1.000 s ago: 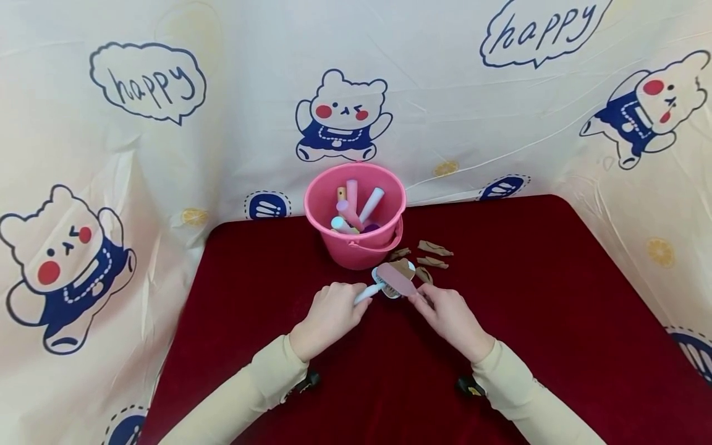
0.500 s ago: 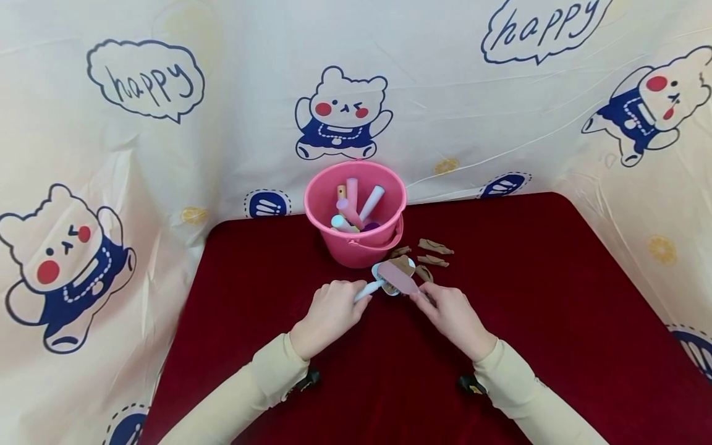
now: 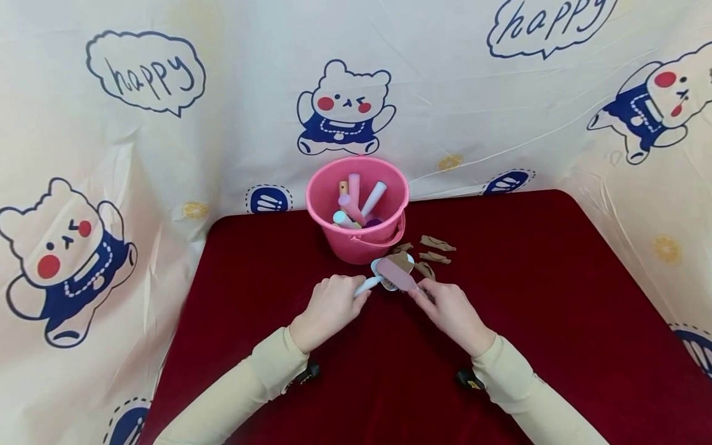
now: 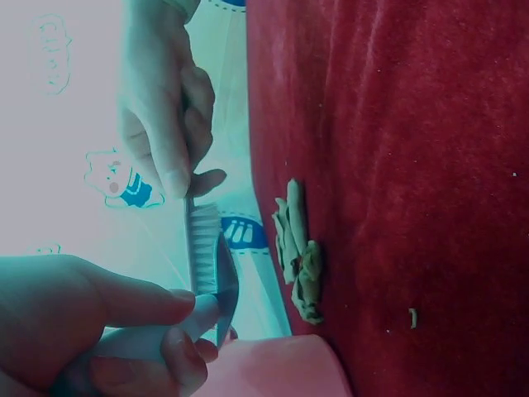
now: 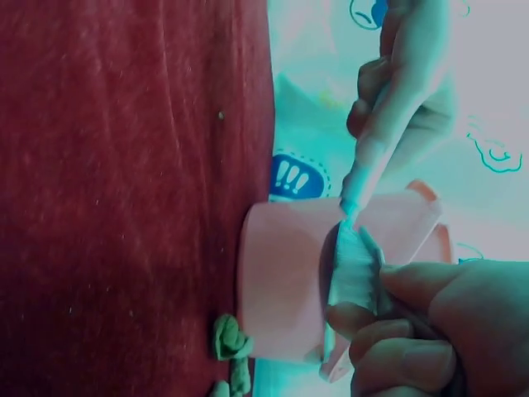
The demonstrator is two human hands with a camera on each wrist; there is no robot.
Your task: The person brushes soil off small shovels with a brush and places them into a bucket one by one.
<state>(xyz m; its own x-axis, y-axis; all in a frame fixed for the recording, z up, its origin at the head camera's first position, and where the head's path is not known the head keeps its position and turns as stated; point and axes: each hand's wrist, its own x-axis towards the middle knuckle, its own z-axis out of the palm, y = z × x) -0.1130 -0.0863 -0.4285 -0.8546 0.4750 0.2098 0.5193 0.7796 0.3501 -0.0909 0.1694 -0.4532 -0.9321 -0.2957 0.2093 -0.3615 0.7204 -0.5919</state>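
Observation:
My left hand [image 3: 330, 311] grips the pale blue handle of a small toy shovel [image 3: 368, 285], its blade reaching away to the right. Brown material shows on or behind the blade; which, I cannot tell. Between thumb and fingers, my right hand [image 3: 453, 314] pinches a brush [image 3: 397, 275] with a mauve back. Its white bristles face the blade and appear to touch it in the left wrist view, where the shovel blade [image 4: 226, 285] stands edge-on beside the brush bristles [image 4: 205, 240]. My fingers hide most of the brush handle.
A pink bucket [image 3: 361, 247] holding several pastel-handled tools stands just behind the shovel. Several crumpled brown strips [image 3: 437, 243] lie on the dark red cloth [image 3: 534, 296] right of it. A printed curtain [image 3: 445, 93] rises behind the table.
The head view has tilted slightly, so everything sits a little higher. Both hands keep their grips; the brush shifts slightly against the shovel blade, its bristles showing less than a second ago.

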